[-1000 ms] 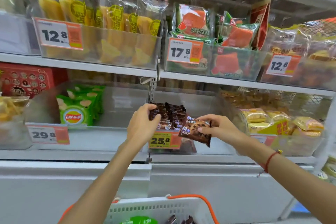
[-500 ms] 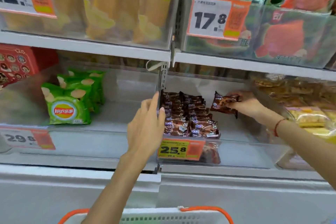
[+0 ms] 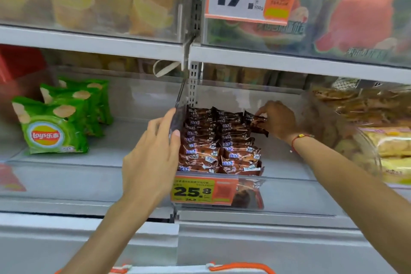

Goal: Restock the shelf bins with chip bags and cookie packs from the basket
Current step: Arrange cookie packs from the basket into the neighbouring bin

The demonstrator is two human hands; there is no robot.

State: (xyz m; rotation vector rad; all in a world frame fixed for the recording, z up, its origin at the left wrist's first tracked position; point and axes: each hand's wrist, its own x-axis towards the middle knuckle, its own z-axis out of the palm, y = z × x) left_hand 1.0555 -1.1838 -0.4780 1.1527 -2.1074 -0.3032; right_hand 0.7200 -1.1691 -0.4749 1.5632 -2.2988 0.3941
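R hand (image 3: pixel 279 121) pinches a cookie pack (image 3: pixel 258 123) at the back of the clear bin (image 3: pixel 289 193), L hand (image 3: pixel 153 158) grips its wall: best set it upright w/ the rows.

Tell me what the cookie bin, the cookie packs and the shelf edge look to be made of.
Cookie bin: clear rigid plastic, probably acrylic; the packs show through its glossy front wall.
Cookie packs: thin plastic film, shiny and crinkled, with crimped ends.
Shelf edge: likely white-painted metal, smooth with a dull sheen; the material itself cannot be confirmed.
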